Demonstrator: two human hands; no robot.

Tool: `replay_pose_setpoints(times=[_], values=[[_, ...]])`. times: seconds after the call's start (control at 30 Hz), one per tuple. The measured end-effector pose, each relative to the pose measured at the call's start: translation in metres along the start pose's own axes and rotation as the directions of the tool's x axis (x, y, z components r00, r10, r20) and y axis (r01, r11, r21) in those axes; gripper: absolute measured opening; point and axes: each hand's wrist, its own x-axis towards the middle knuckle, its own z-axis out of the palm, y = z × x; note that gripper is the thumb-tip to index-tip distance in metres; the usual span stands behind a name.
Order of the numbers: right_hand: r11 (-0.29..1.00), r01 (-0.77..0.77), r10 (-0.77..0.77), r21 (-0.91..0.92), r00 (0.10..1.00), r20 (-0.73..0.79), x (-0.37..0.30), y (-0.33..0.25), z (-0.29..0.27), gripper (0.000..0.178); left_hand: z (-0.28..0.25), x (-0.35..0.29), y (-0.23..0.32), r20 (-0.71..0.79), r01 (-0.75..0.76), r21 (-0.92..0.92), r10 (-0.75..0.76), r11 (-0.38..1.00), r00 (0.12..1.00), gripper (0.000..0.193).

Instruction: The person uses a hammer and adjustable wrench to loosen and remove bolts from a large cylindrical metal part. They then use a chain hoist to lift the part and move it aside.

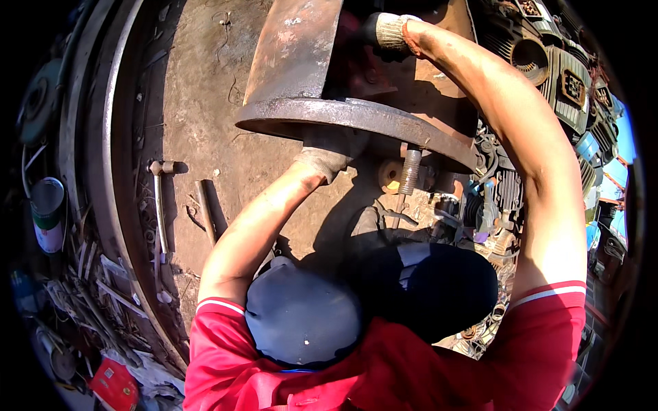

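Observation:
In front of my knees stands a heavy rusty metal piece, a thick round flange (356, 115) with curved steel plates (293, 51) rising behind it. My left hand (332, 151), in a grey work glove, reaches under the flange's near edge; its fingers are hidden there. Over the far right side goes my right arm, and my gloved right hand (391, 34) lies at the opening between the plates, its fingers in dark shadow. Below the flange a threaded bolt (410, 171) points down toward me, beside a round yellowish part (391, 176).
A hammer (159, 198) and a metal bar (205, 211) lie on the dusty ground to the left. A long curved metal edge (113, 164) runs beyond them. Heaped motor housings (569, 89) and scrap parts fill the right side. A can (48, 214) stands far left.

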Motion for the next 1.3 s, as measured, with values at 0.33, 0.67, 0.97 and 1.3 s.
replay_pose_setpoints(times=[0.33,0.67,0.97,1.3], values=[[0.871,0.424,-0.042,0.248,0.567,-0.823,-0.183,0.036,0.020,0.039,-0.002,0.021,-0.025,0.154,0.008,0.223,-0.043,0.975,0.987,0.037],[0.619,0.690,-0.339,0.375,0.665,-0.665,-0.258,-0.025,0.241,0.053,-0.008,0.047,-0.030,0.159,0.080,0.338,-0.141,0.938,0.977,0.039],[0.977,0.006,0.143,0.212,0.723,-0.676,0.009,-0.042,0.320,0.036,-0.008,0.054,-0.045,0.218,0.104,0.413,-0.209,0.905,0.953,0.041],[0.739,0.170,0.553,0.652,0.399,-0.731,0.043,-0.027,0.288,0.024,-0.010,0.059,-0.057,0.229,0.142,0.418,-0.255,0.897,0.939,0.043]])
